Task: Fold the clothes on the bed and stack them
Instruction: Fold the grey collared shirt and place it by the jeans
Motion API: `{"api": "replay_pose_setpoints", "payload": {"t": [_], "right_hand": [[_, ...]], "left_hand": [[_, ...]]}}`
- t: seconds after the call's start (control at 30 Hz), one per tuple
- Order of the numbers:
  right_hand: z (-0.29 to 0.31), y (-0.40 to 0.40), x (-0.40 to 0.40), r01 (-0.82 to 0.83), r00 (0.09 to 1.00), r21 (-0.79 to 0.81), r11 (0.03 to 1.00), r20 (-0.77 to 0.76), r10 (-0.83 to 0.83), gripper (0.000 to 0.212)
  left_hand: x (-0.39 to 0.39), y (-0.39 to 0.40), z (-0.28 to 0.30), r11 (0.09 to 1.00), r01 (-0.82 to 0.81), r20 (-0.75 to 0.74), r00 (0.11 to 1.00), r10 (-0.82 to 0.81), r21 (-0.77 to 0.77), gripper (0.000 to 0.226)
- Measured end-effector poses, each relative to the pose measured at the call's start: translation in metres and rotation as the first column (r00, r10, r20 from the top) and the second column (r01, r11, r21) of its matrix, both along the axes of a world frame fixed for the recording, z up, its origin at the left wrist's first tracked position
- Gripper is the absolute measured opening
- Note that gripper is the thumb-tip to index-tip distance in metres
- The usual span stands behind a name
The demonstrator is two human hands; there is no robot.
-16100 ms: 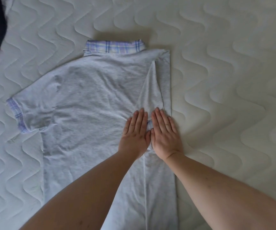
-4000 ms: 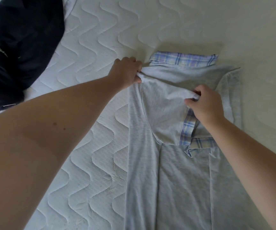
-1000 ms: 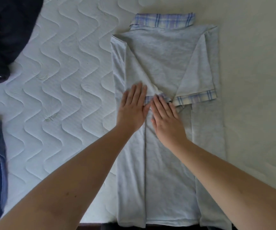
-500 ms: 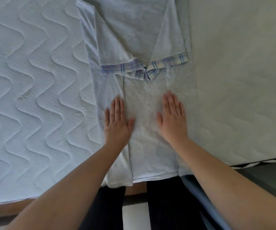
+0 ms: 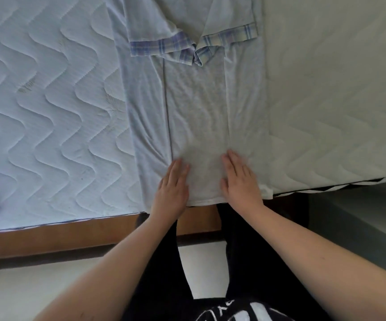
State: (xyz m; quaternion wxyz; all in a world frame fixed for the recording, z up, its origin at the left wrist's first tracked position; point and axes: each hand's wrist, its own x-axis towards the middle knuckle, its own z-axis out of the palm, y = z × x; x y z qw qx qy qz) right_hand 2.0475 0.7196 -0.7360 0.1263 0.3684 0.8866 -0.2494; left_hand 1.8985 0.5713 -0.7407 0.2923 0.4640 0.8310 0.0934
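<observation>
One pale grey cotton polo shirt [image 5: 196,107], two plaid-cuffed sleeves folded inward; left hand [image 5: 172,186] and right hand [image 5: 239,181] pressing flat, fingers straight, on its hem.

A light grey short-sleeved polo shirt with plaid blue-and-cream sleeve cuffs [image 5: 196,93] lies flat on the quilted white mattress [image 5: 48,112], upper centre of the frame. Both sides are folded inward, cuffs meeting mid-shirt; its hem reaches the mattress's near edge.

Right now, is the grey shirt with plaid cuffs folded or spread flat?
Partly folded: the grey shirt has both sides and plaid cuffs turned inward, its length still unfolded.
</observation>
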Motion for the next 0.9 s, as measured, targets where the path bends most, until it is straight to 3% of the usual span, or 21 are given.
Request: {"api": "replay_pose_setpoints", "payload": {"t": [0.13, 0.23, 0.3, 0.5, 0.7, 0.8, 0.9], "right_hand": [[0.015, -0.008, 0.019, 0.041, 0.976, 0.136, 0.99, 0.208, -0.07, 0.055], [0.018, -0.01, 0.026, 0.045, 0.931, 0.057, 0.997, 0.359, -0.063, 0.04], [0.018, -0.009, 0.028, 0.054, 0.928, 0.022, 0.998, 0.367, -0.058, 0.029], [0.016, 0.004, 0.022, -0.017, 0.936, -0.024, 1.0, 0.351, 0.024, 0.022], [0.022, 0.003, 0.021, -0.048, 0.955, -0.033, 0.998, 0.292, 0.055, 0.015], [0.023, 0.002, 0.019, -0.069, 0.933, -0.027, 0.997, 0.351, 0.074, 0.018], [0.024, 0.001, 0.011, -0.067, 0.906, -0.047, 0.997, 0.416, 0.081, 0.037]], "left_hand": [[0.017, -0.011, 0.014, 0.967, -0.183, -0.196, 0.969, 0.148, -0.176, 0.044], [0.015, -0.004, 0.02, 0.887, -0.263, -0.167, 0.962, 0.214, -0.38, 0.036], [0.011, 0.003, 0.019, 0.846, -0.288, -0.186, 0.956, 0.227, -0.449, 0.038], [0.002, 0.009, 0.018, 0.826, -0.33, -0.067, 0.939, 0.338, -0.457, 0.031], [0.013, 0.006, 0.019, 0.858, -0.277, -0.087, 0.96, 0.266, -0.432, 0.031], [0.016, 0.009, 0.017, 0.869, -0.236, -0.072, 0.971, 0.228, -0.435, 0.034], [0.018, 0.019, 0.02, 0.883, -0.18, -0.062, 0.983, 0.17, -0.434, 0.028]]}}
